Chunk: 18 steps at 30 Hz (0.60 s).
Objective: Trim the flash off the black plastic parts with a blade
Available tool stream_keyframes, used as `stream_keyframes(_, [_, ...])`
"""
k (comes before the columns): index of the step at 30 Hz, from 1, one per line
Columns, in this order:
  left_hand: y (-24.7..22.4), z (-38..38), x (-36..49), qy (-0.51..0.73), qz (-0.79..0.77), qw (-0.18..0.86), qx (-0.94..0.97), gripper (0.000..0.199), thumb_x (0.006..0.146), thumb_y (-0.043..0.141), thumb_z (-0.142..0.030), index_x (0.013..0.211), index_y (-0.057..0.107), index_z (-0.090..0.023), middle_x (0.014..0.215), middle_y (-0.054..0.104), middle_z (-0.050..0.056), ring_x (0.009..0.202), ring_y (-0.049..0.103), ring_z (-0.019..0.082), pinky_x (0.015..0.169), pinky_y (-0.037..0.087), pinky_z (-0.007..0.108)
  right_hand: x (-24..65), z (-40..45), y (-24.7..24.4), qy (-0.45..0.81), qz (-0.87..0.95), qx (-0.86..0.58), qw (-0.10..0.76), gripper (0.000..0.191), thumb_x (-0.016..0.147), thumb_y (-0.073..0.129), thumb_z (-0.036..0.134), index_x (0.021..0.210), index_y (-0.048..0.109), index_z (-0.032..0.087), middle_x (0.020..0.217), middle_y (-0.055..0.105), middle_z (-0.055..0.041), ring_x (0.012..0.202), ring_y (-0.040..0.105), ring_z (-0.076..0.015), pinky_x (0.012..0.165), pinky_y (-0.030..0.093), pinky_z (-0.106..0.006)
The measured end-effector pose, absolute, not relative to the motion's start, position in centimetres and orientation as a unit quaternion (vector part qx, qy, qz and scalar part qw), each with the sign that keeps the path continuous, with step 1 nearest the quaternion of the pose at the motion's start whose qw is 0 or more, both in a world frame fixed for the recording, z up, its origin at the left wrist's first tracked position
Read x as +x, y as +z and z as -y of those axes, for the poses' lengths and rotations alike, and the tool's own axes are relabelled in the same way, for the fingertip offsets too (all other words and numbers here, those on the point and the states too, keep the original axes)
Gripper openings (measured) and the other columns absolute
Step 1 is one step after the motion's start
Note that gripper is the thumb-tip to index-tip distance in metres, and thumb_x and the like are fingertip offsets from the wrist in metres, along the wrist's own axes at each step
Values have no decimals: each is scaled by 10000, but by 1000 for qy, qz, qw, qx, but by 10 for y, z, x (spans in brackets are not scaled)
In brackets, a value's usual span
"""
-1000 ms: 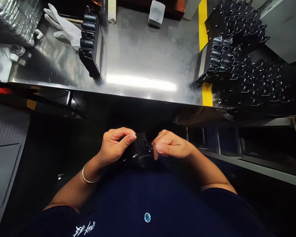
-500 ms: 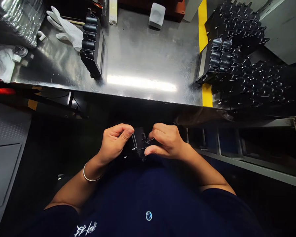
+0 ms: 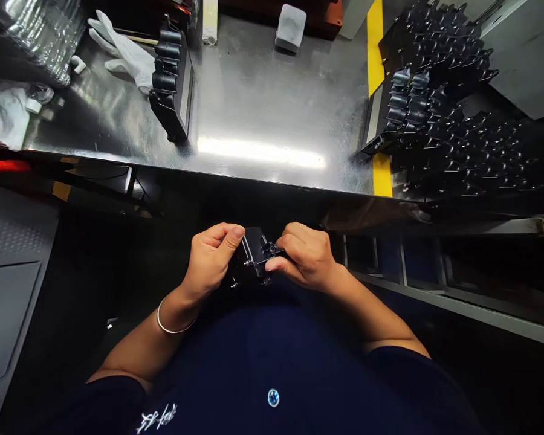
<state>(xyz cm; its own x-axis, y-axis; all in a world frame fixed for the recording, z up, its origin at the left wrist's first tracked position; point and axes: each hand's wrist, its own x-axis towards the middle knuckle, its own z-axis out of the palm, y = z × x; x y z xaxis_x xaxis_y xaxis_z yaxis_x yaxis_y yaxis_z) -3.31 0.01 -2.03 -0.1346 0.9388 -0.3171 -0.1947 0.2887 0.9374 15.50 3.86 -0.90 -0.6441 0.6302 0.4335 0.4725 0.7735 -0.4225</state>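
Between my two hands, close to my body and below the bench's front edge, is a black moulded part [image 3: 255, 244] with small shiny points. My left hand [image 3: 213, 257] pinches its left edge between thumb and bent fingers. On the other side, my right hand [image 3: 306, 257] grips a projecting piece of it, thumb below and curled fingers above. The part is tilted, and much of it blends into the dark background.
Ahead is a metal bench [image 3: 272, 103] with a yellow strip [image 3: 375, 54]. Black ribbed parts [image 3: 457, 133] are piled at right; another ribbed part [image 3: 170, 84] stands left beside a white glove [image 3: 127, 54]. A whitish block [image 3: 291, 28] sits at the back.
The black part has turned slightly in my hands, showing more of its flat face. Both hands keep their hold and have barely shifted.
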Motion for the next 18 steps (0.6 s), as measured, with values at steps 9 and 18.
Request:
stream_keyframes(9, [-23,-6,-35,488,-560,614,267,395,713,738,-522,672,640,-142,565,615,7,474,539,103,443,442,202,161,-43,-2,433,841,-220,238,454,1019,311,407,683,507,173,589,496,19,508,443,-80,507,348,-208])
stream_keyframes(18, [-30,-13,-33,434,-553,690,170,452,654,761,-562,649,580,-148,541,568,-14,449,510,87,428,433,195,150,-38,-18,135,872,-366,297,273,973,433,246,825,644,157,617,576,-17,554,492,-125,555,370,-254])
